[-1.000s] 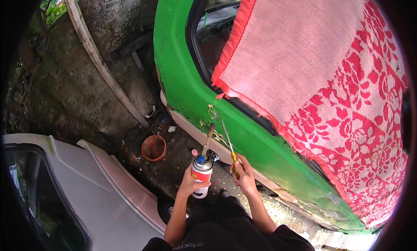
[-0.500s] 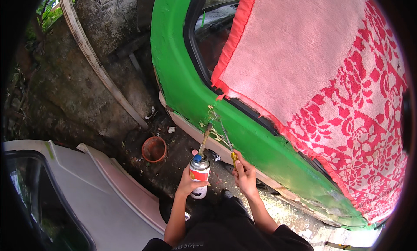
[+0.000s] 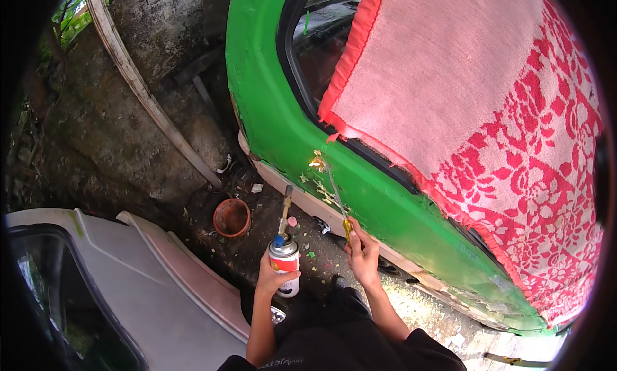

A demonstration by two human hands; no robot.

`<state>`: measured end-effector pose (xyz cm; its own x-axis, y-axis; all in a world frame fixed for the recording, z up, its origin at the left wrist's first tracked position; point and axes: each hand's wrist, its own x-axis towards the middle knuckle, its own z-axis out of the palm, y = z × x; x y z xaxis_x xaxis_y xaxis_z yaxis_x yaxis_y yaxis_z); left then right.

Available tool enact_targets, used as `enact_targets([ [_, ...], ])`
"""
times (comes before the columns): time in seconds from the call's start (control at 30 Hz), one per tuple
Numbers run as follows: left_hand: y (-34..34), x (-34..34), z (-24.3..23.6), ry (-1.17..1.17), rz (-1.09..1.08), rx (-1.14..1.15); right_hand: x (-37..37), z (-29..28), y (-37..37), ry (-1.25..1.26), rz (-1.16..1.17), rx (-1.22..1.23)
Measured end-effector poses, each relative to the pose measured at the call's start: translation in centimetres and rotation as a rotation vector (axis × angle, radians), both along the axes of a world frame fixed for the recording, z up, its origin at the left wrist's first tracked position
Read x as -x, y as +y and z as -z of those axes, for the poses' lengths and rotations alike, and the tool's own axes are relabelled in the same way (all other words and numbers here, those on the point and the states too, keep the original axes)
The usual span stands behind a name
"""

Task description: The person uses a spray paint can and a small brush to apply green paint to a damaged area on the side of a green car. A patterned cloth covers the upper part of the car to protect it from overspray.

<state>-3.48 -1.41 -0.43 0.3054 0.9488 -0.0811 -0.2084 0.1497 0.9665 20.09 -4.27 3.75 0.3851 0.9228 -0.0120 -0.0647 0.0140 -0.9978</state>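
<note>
Left fingers (image 3: 288,277) grip torch can (image 3: 285,266), right fingers (image 3: 368,244) yellow-handled tool (image 3: 348,228); green car panel (image 3: 283,133) peeling, ground (image 3: 265,226) littered.

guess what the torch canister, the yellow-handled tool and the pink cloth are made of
Torch canister: probably printed metal, judging by its shiny top. Yellow-handled tool: the slim grey shaft looks like steel; the smooth, bright handle is likely plastic. Pink cloth: matte woven fabric, perhaps cotton terry, given its fuzzy surface.
</note>
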Motion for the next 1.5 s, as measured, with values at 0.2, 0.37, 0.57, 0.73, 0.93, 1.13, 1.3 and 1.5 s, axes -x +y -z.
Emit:
enact_targets([
  [0.2, -1.9, 3.6, 0.4, -0.01, -0.209, 0.077, 0.0, 0.3, 1.9, -0.059, -0.046, 0.049],
  [0.37, -2.3, 4.8, -0.5, -0.046, -0.226, 0.03, -1.4, 0.2, 0.1, -0.053, -0.039, 0.109],
  [0.57, -2.8, 3.6, -1.0, -0.007, -0.186, 0.02, -0.1, 1.5, 1.0, -0.067, -0.025, 0.049],
  [0.73, -2.6, 2.7, -0.5, -0.017, -0.115, 0.042, 0.2, 1.3, 1.4, -0.016, -0.03, 0.052],
  [0.93, -2.5, 2.1, -0.5, -0.023, -0.083, 0.0, -0.4, 0.2, 0.0, 0.147, -0.045, 0.121],
  [1.13, -2.3, 2.5, -0.6, -0.015, -0.073, 0.004, 0.9, -0.9, 0.4, 0.329, -0.035, 0.192],
  [1.3, -2.2, 2.8, -0.8, -0.029, -0.065, -0.002, 2.5, -0.3, 1.4, 0.328, -0.015, 0.187],
  [1.5, -1.4, 3.4, -1.0, -0.042, -0.025, -0.009, 1.4, -0.6, 0.1, 0.278, 0.019, 0.159],
])
